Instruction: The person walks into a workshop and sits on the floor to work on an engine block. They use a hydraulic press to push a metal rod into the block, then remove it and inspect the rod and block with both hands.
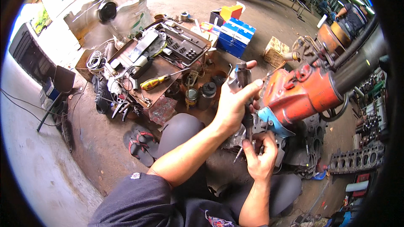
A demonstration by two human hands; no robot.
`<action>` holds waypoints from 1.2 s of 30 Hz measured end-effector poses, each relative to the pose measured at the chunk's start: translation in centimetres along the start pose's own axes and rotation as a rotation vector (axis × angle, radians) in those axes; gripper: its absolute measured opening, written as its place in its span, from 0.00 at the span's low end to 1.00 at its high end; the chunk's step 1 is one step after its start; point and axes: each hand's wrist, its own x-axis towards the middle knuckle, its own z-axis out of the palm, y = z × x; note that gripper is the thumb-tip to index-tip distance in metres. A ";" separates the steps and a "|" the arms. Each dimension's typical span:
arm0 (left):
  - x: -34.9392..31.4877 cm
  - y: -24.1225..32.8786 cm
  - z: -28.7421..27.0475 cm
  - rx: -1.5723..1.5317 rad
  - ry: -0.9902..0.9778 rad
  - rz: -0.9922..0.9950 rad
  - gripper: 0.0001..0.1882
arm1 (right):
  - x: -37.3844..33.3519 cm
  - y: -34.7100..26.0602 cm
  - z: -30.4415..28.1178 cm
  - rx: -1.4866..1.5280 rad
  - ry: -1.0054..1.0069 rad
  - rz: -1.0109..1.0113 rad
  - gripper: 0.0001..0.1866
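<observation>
My left hand (235, 107) is wrapped round a dark stick-shaped tool (240, 75), its thumb raised along the side. The tool stands nearly upright, with a blocky upper end and a narrower shaft below. My right hand (261, 155) is closed at the shaft's lower end, thumb and fingers pinching there. A thin metal pin (238, 154) sticks out just left of that hand. Right beside both hands is a red machine housing (301, 94) with a light blue collar (273, 122). The right fingertips are partly hidden, and I cannot tell the tool's exact kind.
A low bench (162, 94) at left carries sockets, tools and a yellow-handled screwdriver (155, 82). Behind stands a blue box (235, 35). Flip-flops (142, 145) lie by my knee. Metal engine parts (355, 157) line the right side. Other people (351, 17) are farther back.
</observation>
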 end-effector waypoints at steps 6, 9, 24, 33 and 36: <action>1.3 1.0 -1.5 0.150 0.115 0.346 0.45 | 5.8 -1.4 3.8 -0.080 0.025 -0.197 0.14; 2.2 2.1 -3.0 0.816 0.361 0.819 0.52 | 11.0 -0.5 5.5 -0.195 -0.037 -0.295 0.14; 2.8 2.1 -3.1 0.904 0.239 0.787 0.47 | 32.5 2.8 26.7 -0.535 -0.354 -0.454 0.16; 2.8 2.3 -3.3 0.839 0.164 0.758 0.42 | 26.8 0.4 29.4 -0.254 -0.797 -0.500 0.12; 2.8 2.6 -2.9 0.843 0.189 0.778 0.31 | 24.8 0.4 27.9 -0.110 -0.708 -0.635 0.19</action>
